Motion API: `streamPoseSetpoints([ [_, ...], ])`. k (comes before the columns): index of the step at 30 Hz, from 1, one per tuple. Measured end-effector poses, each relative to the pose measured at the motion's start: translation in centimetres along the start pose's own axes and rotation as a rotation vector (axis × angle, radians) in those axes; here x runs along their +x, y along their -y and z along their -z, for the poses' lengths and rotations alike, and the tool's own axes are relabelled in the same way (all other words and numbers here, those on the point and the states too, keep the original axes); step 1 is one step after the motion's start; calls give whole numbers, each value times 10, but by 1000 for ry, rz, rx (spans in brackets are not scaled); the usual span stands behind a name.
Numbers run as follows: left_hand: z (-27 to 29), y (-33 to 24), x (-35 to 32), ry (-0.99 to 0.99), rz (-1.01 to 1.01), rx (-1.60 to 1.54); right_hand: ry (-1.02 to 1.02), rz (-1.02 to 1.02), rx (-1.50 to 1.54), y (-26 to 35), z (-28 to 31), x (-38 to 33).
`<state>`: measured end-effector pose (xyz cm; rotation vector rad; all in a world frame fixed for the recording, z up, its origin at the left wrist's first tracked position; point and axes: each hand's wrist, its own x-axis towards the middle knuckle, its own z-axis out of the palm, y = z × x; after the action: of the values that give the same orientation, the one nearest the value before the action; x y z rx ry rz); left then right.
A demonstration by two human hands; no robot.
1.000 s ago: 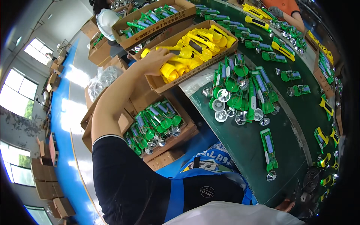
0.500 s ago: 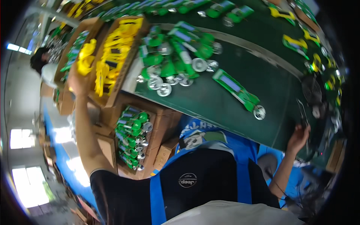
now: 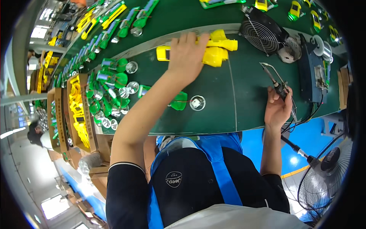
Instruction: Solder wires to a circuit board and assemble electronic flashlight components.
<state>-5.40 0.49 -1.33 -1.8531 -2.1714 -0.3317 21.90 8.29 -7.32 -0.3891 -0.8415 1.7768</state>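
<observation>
My left hand (image 3: 187, 57) reaches across the green bench, its fingers closed over several yellow plastic housings (image 3: 217, 53). The palm hides part of them, and one flat yellow end (image 3: 163, 53) sticks out to its left. Beneath my left forearm lies a green flashlight body (image 3: 179, 101), partly covered. A silvery round reflector (image 3: 197, 103) sits beside it, with a thin red wire between the two. On the right, my right hand (image 3: 278, 108) grips a soldering iron (image 3: 280, 87), its bent metal tip pointing up and away from me.
A black fan blower (image 3: 261, 34) stands behind the iron, left of a dark box (image 3: 310, 72) with a solder spool (image 3: 322, 47). Green flashlight bodies (image 3: 110, 82) are heaped at left, near a carton of yellow housings (image 3: 89, 131). A pedestal fan (image 3: 328, 171) stands lower right.
My left hand has moved from the carton at left to mid-bench with yellow housings. The view has turned rightward. My right hand still holds the soldering iron.
</observation>
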Motion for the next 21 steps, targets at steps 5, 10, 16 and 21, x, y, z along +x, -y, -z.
streamPoseSetpoints([
  [5, -3, -12, 13, 164, -96, -570, -13, -13, 86, 1, 2, -2],
  [10, -15, -1, 5, 40, -81, -821, -5, -9, 116, 0, 3, 2],
  [16, -24, 13, 18, -342, -315, -405, 45, 28, 93, -3, 6, 3],
  [21, -3, 6, 18, -281, -127, -641, 33, 75, 61, -3, 6, 3],
])
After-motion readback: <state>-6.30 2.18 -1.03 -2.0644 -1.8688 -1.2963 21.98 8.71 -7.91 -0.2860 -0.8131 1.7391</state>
